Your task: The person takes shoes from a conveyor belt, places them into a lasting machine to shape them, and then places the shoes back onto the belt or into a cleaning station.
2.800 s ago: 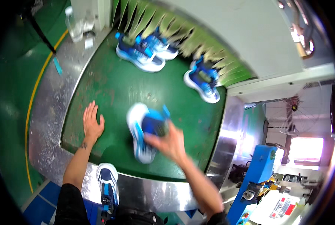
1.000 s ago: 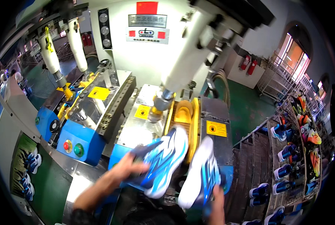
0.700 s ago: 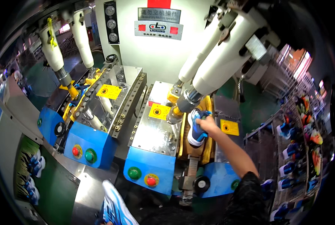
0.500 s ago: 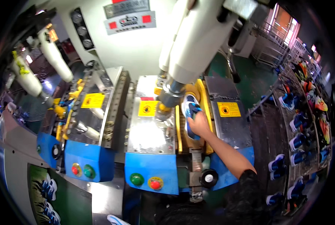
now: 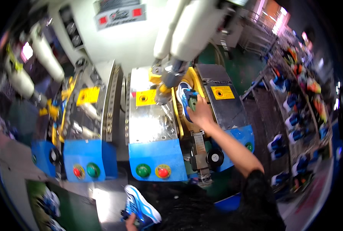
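My right hand is stretched forward and grips a blue and white sneaker that sits sole-up in the yellow slot of the press machine, under the big white cylinders. My left hand is low at the bottom edge and holds a second blue and white sneaker near my body. Only the fingers of that hand show.
Green and red round buttons sit on the blue front panel. A twin press station with its own buttons stands to the left. A rack of coloured sneakers runs down the right. More blue sneakers lie on a green table at lower left.
I turned from the green table to the machine carrying two sneakers. My right hand has set one into the press slot and stays on it; my left hand dropped low with the other.
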`<act>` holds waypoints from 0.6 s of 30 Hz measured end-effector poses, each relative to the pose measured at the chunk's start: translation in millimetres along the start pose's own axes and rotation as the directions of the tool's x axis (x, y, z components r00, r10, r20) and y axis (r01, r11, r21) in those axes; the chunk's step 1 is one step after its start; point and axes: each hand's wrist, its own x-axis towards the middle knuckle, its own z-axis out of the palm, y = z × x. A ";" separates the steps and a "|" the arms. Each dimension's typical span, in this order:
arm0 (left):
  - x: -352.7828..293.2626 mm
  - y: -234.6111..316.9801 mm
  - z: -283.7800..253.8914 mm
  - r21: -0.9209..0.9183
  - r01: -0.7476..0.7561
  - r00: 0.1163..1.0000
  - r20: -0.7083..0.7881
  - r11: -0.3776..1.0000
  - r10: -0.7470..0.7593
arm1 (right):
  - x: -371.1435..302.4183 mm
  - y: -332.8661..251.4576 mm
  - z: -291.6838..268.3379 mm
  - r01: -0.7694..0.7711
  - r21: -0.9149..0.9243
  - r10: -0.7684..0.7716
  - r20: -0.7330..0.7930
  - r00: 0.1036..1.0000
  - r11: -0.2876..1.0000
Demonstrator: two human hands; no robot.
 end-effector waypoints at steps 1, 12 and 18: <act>-8.1 0.5 6.6 -0.052 0.056 0.996 0.076 0.997 -0.052 | -31.6 -14.2 -25.5 0.173 -0.020 -0.174 -0.093 0.980 0.985; -6.1 10.1 -44.7 -0.014 -0.071 0.987 0.143 0.997 0.072 | -185.8 -184.2 95.5 0.662 0.399 -0.733 0.040 0.679 0.635; -168.8 -36.5 -76.2 -0.241 -0.208 0.977 -0.105 0.948 0.188 | -377.6 -181.6 16.9 0.211 0.879 -0.752 0.218 0.622 0.429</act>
